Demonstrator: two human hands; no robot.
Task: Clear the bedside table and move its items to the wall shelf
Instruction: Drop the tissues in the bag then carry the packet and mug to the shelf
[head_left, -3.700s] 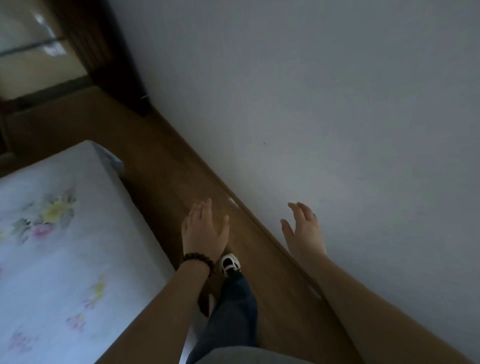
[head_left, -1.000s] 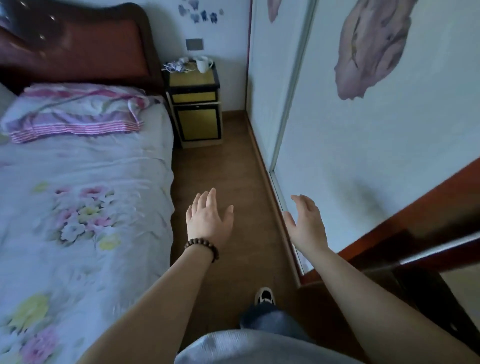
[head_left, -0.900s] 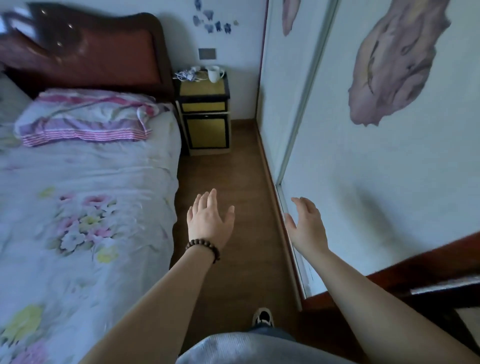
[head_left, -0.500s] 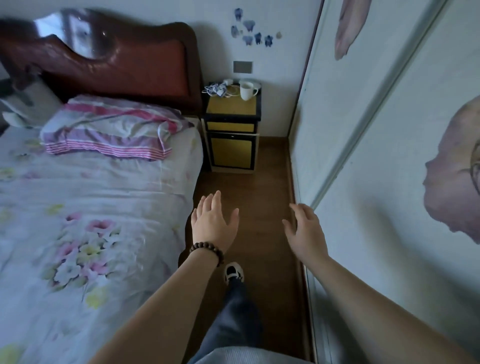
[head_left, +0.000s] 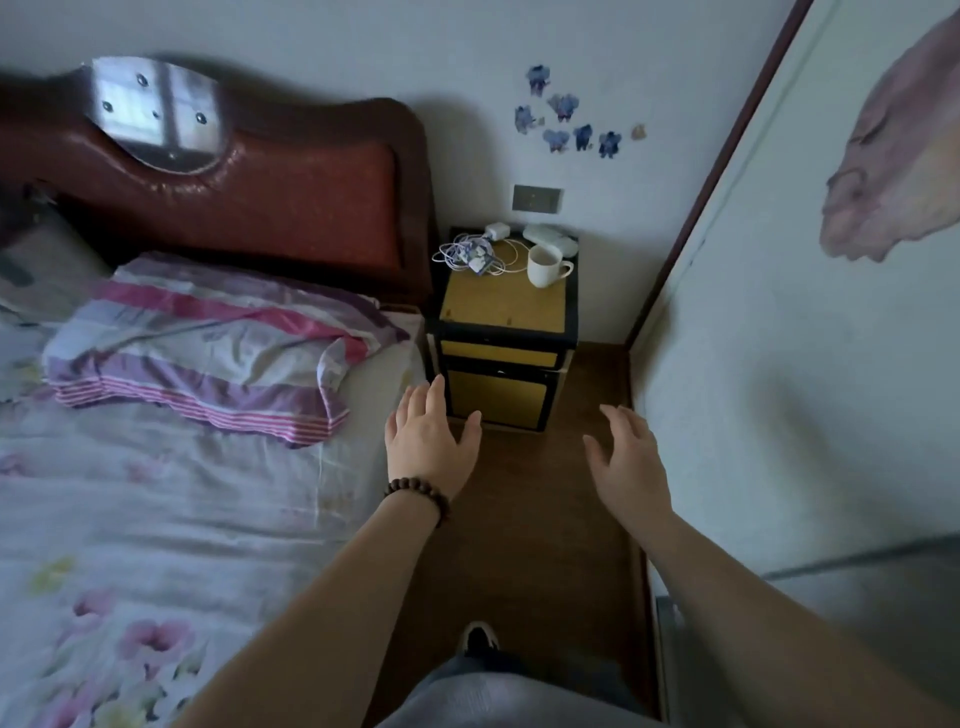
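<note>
Both hands are held out in front of the person with fingers spread and relaxed, gripping nothing: the left hand (head_left: 430, 441), with a bead bracelet (head_left: 420, 497) at its wrist, hovers near the bed's edge, and the right hand (head_left: 628, 457) hangs close to the wall on the right. Beyond them, at the far end of the narrow strip of wooden floor (head_left: 530, 525), stands the bedside table (head_left: 506, 332), yellow with dark trim, pushed against the far wall between the bed and the sliding wardrobe door (head_left: 810, 364). On its top sit a white mug (head_left: 546, 266) toward the right, a tangle of white cable (head_left: 470, 253) on the left with a white charger block (head_left: 497, 230) just behind it, and a pale rounded item (head_left: 551, 240) at the far right corner, too blurred to identify. Compared with a second ago, the table fills much more of the view and sits only a little past the fingertips, so the person has walked up the aisle toward it. That suggests the approach is almost over and nothing has been cleared yet; the likely next step is to reach over the table top for a first item. No wall shelf is in view. To the left lie the bed (head_left: 156, 493) with its floral sheet, a striped pillow (head_left: 208, 343) and a dark red headboard (head_left: 270, 197); blue flower stickers (head_left: 566, 122) and a switch plate (head_left: 536, 198) mark the far wall.
</note>
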